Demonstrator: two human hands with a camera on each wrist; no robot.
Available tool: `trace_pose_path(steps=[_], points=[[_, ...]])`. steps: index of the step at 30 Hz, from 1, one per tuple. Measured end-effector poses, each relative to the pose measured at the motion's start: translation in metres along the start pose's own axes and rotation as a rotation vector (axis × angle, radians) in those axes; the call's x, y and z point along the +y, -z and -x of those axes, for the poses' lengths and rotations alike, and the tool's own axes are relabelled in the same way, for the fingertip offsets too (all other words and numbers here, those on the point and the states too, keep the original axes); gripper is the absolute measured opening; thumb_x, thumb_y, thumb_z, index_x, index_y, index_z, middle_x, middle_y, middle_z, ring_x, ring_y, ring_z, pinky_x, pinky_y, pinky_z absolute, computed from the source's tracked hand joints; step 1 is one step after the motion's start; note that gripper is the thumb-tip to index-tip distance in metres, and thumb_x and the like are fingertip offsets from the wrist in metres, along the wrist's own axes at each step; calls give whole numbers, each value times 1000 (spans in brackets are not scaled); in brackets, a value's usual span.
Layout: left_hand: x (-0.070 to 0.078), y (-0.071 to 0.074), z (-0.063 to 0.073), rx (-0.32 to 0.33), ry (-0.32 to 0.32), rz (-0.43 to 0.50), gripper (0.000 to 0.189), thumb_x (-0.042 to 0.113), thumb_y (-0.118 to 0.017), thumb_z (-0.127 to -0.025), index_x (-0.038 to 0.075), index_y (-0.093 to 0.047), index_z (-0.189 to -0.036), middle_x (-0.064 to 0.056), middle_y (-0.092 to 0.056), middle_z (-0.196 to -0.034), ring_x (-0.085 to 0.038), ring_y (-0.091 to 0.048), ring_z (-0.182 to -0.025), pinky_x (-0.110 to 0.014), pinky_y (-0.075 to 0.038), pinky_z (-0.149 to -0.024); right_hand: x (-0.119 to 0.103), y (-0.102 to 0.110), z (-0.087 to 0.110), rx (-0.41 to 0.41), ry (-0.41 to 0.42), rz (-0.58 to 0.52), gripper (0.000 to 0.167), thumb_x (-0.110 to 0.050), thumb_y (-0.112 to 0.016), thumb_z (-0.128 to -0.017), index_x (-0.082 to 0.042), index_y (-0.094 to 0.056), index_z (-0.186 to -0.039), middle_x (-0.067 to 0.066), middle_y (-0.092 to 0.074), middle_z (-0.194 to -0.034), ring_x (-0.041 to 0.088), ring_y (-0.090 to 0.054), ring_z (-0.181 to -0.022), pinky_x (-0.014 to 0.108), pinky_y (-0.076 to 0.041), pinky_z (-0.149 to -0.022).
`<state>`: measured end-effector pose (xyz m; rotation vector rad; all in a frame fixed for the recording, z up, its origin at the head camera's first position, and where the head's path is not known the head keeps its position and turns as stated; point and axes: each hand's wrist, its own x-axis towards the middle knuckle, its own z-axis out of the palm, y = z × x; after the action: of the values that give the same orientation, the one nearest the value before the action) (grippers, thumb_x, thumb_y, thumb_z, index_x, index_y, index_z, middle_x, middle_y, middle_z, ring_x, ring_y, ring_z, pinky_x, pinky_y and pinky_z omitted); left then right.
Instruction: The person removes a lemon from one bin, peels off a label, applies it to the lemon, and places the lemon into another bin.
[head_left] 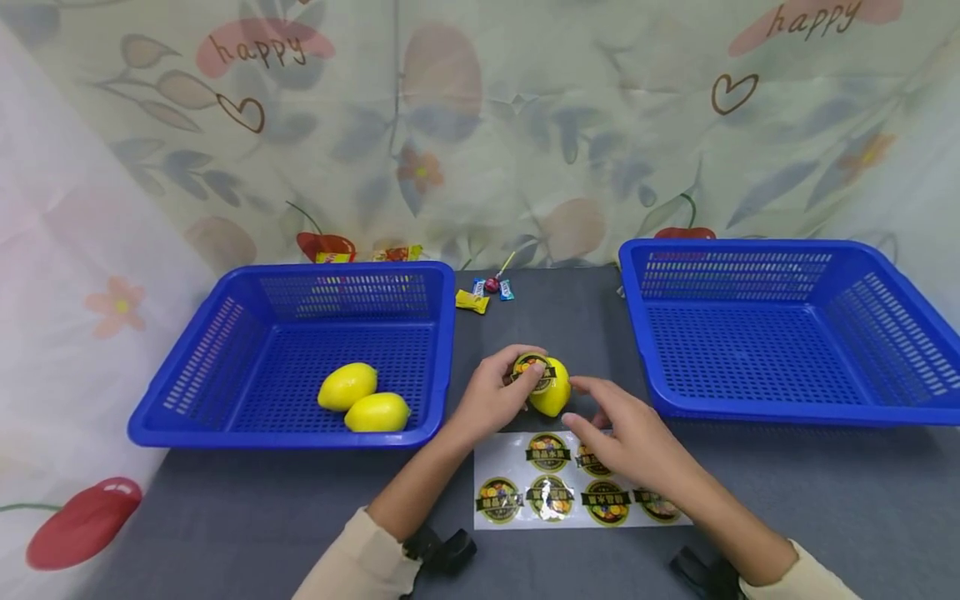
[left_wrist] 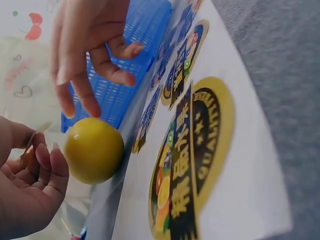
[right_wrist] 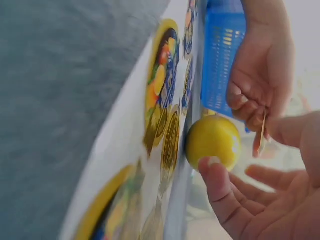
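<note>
My left hand [head_left: 489, 395] pinches a round black-and-gold sticker [head_left: 529, 368] between thumb and fingers. In the head view that sticker overlaps the upper left of a yellow lemon [head_left: 553, 397], which rests on the dark cloth. Seen edge-on, the sticker [right_wrist: 263, 134] stands above the lemon in the right wrist view. My right hand [head_left: 633, 435] is at the lemon's right side, its thumb and fingers spread and holding nothing. Just in front of the lemon lies a white sheet [head_left: 491, 454] with several more round stickers, partly covered by the right hand and forearm.
To the left is a blue basket [head_left: 285, 440] with two lemons [head_left: 363, 400] in it. Another blue basket [head_left: 810, 414] stands on the right. Several wrapped candies [head_left: 472, 302] and a lollipop [head_left: 492, 285] lie at the back, between the baskets. A patterned curtain [head_left: 510, 142] hangs behind.
</note>
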<state>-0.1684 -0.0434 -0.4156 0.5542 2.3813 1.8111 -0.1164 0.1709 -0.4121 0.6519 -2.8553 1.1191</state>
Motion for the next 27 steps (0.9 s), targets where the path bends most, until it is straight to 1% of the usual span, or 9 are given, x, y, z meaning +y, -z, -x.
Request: trace_pose_path(steps=[2, 5, 7, 9, 13, 18, 22, 27], points=[[-2, 0, -4, 3, 0, -3, 29, 20, -57, -104, 6, -65, -128, -10, -68, -107, -30, -61, -71, -28, -54, -60, 0, -2, -9, 12, -65, -83, 52, -34, -62, -101, -6, -50, -143, 16, -58, -132, 11, -60, -71, 29, -51, -57], [-5, 0, -8, -8, -4, -9, 29, 20, -57, -104, 5, -65, -128, -11, -68, -107, -23, -59, -68, -27, -53, -59, 3, -3, -22, -10, -178, -224, 53, -34, -58, -103, -4, -46, -145, 21, -55, -133, 19, -63, -70, 35, -53, -55], [-8, 0, -9, -18, -6, -6, 30, 19, -57, -104, 4, -65, -128, -12, -67, -107, -21, -58, -67, -27, -53, -59, 4, -5, -29, -32, -246, -307, 54, -36, -55, -104, -3, -44, -146, 22, -53, -134, 23, -64, -71, 38, -55, -54], [-10, 1, -9, -22, -7, -2, 30, 19, -58, -104, 2, -64, -128, -14, -67, -106, -22, -58, -67, -27, -53, -59, 6, -6, -35, -45, -281, -367, 55, -37, -52, -105, -2, -42, -147, 24, -51, -135, 27, -65, -73, 40, -56, -55], [-13, 0, -9, -9, -4, 6, 30, 17, -58, -103, 0, -64, -127, -15, -67, -104, -25, -59, -65, -27, -52, -58, 9, -9, -44, -48, -286, -401, 54, -36, -49, -107, 0, -41, -147, 25, -51, -135, 29, -64, -70, 40, -54, -52], [-14, -2, -10, -8, 8, 10, 29, 15, -58, -103, 0, -65, -127, -14, -67, -107, -22, -59, -67, -26, -53, -59, 12, -11, -51, -51, -294, -390, 51, -33, -47, -108, -1, -41, -147, 26, -51, -136, 28, -62, -65, 38, -51, -48], [-15, -3, -10, -7, 10, 15, 28, 14, -58, -103, 1, -65, -126, -14, -68, -108, -21, -60, -67, -27, -54, -59, 12, -12, -54, -63, -292, -407, 52, -32, -46, -108, 0, -40, -148, 27, -51, -136, 28, -61, -64, 37, -49, -46], [-16, -4, -11, -2, 16, 20, 27, 14, -57, -103, 2, -66, -125, -14, -68, -107, -22, -60, -66, -27, -54, -58, 10, -14, -57, -71, -302, -422, 51, -32, -46, -108, -1, -40, -148, 26, -53, -133, 26, -61, -65, 36, -47, -47]])
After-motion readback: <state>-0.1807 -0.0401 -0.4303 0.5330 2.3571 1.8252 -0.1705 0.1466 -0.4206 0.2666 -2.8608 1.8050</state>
